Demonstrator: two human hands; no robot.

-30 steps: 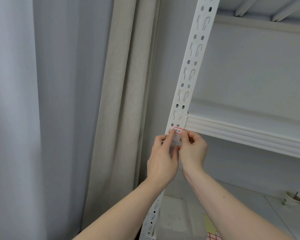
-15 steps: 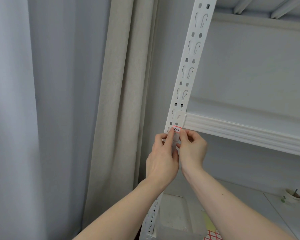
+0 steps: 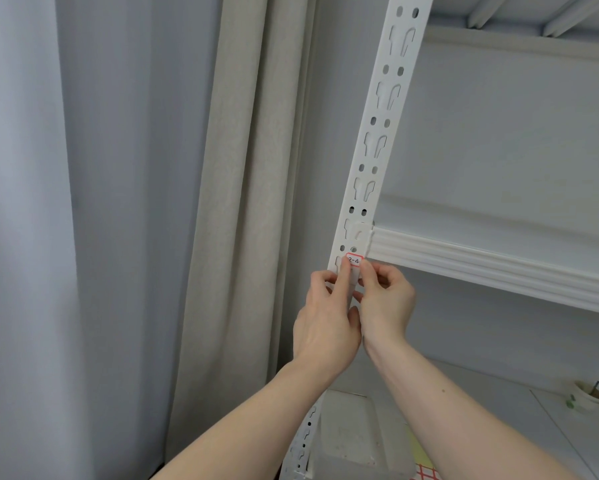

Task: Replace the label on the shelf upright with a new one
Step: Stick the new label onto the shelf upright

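A white slotted shelf upright (image 3: 381, 133) leans through the middle of the view. A small white label with a red border, reading "2-4" (image 3: 355, 260), sits on it just below the shelf beam (image 3: 481, 268). My left hand (image 3: 325, 323) lays its index finger flat over the label's left edge, partly covering the "2". My right hand (image 3: 388, 306) pinches the pale strip hanging under the label's lower right corner with thumb and forefinger. Both hands touch each other below the label and hide the upright there.
A beige curtain (image 3: 242, 202) and a grey one (image 3: 100, 237) hang left of the upright. On the lower shelf stand a translucent plastic box (image 3: 353, 434) and, far right, a small cup (image 3: 589, 398) with a stick in it. A red-gridded sheet (image 3: 428, 474) peeks out at the bottom.
My left index finger has slid up over the label's left edge. Both hands otherwise stay at the same spot on the upright.
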